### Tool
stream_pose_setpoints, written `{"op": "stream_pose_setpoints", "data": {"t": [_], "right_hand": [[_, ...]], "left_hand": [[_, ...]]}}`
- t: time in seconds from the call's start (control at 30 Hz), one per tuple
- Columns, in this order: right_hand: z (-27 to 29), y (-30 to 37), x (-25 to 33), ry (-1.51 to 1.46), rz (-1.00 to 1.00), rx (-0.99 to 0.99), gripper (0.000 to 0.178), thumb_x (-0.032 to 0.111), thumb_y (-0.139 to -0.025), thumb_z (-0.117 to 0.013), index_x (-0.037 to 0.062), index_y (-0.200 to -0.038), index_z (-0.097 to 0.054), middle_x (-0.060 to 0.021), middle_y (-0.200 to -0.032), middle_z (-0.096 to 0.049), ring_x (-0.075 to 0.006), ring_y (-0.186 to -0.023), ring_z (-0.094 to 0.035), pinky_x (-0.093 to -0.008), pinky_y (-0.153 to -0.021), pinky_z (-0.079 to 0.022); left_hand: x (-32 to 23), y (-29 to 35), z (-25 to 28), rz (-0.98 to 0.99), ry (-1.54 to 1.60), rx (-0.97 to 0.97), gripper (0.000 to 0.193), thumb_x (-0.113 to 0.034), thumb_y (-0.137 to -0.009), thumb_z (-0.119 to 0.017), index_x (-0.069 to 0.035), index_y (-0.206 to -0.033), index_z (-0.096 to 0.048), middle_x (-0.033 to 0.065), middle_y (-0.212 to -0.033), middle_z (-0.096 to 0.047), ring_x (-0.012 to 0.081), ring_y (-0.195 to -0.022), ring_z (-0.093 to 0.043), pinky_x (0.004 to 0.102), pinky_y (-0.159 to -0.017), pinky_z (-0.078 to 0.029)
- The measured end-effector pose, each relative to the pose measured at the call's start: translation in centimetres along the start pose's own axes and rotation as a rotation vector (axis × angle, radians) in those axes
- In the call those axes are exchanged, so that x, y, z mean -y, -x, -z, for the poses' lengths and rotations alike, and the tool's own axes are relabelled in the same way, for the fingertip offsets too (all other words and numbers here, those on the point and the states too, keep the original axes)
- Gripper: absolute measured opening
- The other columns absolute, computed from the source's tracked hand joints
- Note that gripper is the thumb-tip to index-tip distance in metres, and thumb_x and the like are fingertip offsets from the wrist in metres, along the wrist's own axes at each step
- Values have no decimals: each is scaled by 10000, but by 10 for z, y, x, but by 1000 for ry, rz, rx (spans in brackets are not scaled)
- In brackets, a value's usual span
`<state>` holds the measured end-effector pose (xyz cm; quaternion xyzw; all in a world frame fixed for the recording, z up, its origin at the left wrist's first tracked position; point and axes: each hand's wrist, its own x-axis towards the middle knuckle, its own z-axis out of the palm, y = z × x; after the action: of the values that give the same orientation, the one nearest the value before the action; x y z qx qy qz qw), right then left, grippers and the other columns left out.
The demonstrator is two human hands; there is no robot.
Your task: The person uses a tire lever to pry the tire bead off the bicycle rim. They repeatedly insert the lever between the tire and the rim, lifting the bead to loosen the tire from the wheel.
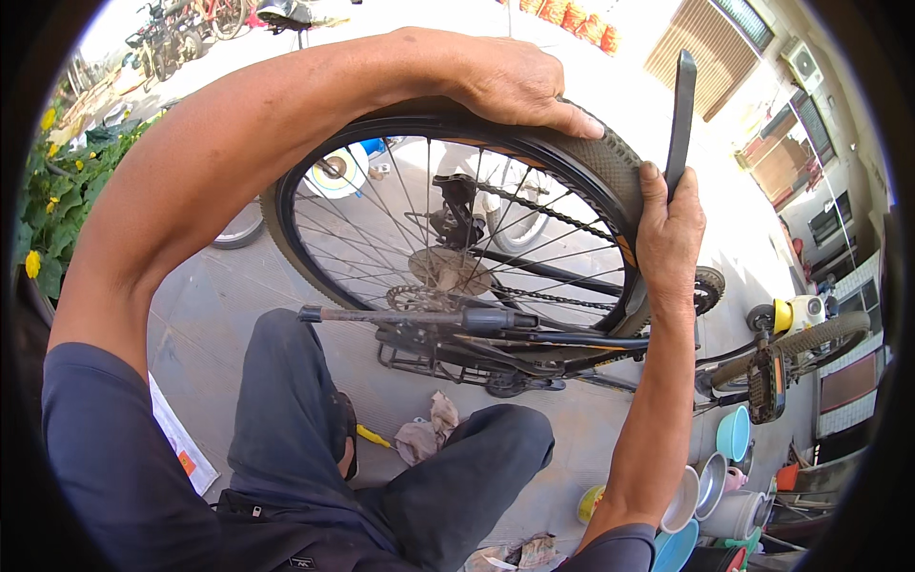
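A bicycle wheel [335, 129] with a black rim and spokes stands in front of me, on a bicycle lying on its side. My left hand [519, 86] reaches over the top of the wheel and grips the knobbly tyre [610, 157], its thumb along the tread; the other fingers are mostly hidden. At the wheel's right side, my right hand [670, 229] is closed round a flat black tyre lever [681, 114] that points upward. That hand lies against the tyre. Inside the spokes show a brake disc [450, 271] and a chain [558, 214].
The bicycle frame [591, 357] runs rightward to its front wheel [829, 334]. Between my knees lie a crumpled rag [429, 431] and a yellow-handled tool [373, 437]. Basins [710, 484] and buckets crowd the lower right. Leafy plants [86, 181] border the left; more bicycles stand behind.
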<state>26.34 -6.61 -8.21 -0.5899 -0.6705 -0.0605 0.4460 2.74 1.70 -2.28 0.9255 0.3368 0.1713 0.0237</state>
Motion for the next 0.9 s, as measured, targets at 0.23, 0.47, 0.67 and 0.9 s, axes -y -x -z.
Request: {"op": "stream_pose_setpoints", "data": {"t": [0.23,0.47,0.67,0.9], "right_hand": [[17,-13,-2,-36,-18,14,389,407,-1030,-577,32,-928,-604,-40,-653,-550,-107,-625,-487,-320,-559,-417],[73,-2,27,56,-35,108,347,399,-1054,-528,74,-977,-624,16,-616,-489,-79,-593,-457,-289,-531,-357],[88,-6,39,371,266,294,391,365,-1008,-609,42,-787,-594,-85,-526,-433,-175,-470,-394,-351,-487,-330],[84,-29,69,556,351,410,412,356,-971,-652,52,-697,-605,-104,-488,-448,-215,-440,-405,-396,-495,-340]], "left_hand": [[5,4,5,-12,62,39,747,-650,-965,-489,46,-853,-734,195,-700,-669,298,-670,-646,420,-687,-506],[14,14,7,28,109,32,744,-644,-970,-484,45,-825,-726,183,-672,-646,290,-645,-620,422,-670,-495],[14,14,8,16,122,58,772,-660,-968,-459,45,-791,-718,181,-651,-630,287,-641,-620,420,-656,-490],[20,13,7,-6,110,56,759,-650,-963,-482,54,-792,-707,178,-657,-633,286,-650,-622,415,-662,-493]]}}
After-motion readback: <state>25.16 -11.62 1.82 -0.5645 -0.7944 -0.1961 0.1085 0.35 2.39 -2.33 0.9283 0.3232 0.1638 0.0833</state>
